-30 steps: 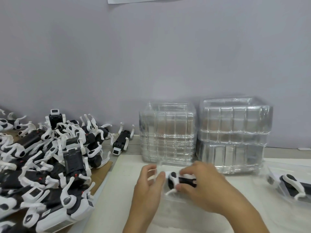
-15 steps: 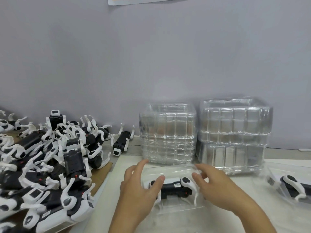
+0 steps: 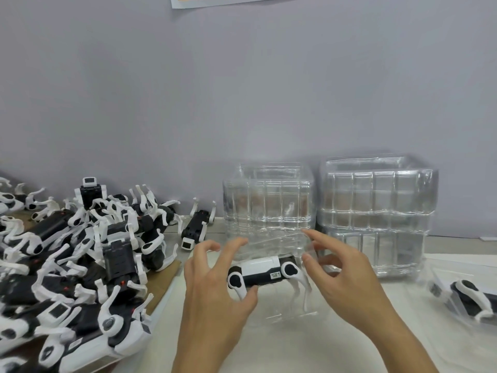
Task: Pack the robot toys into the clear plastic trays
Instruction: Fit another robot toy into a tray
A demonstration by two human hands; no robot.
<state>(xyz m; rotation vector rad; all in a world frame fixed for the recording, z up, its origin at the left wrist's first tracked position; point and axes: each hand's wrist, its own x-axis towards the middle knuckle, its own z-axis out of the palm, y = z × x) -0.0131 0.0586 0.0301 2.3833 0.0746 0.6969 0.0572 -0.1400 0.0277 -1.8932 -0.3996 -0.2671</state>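
Fingers of the left hand [image 3: 212, 289] are spread, thumb touching the robot toy [image 3: 265, 273]. The right hand [image 3: 347, 278] hovers with fingers apart just right of it. The toy lies in the clear tray [image 3: 282, 308].

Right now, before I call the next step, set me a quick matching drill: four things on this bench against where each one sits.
Things:
1. black-and-white robot toy in the clear plastic tray
2. heap of unpacked black-and-white robot toys
3. two stacks of empty clear plastic trays
4. packed robot toy in a clear tray

Places:
A. far right edge
B. between the left hand and right hand
C. against the wall, behind the hands
D. left side, on brown board

Pairs: 1-B, 2-D, 3-C, 4-A
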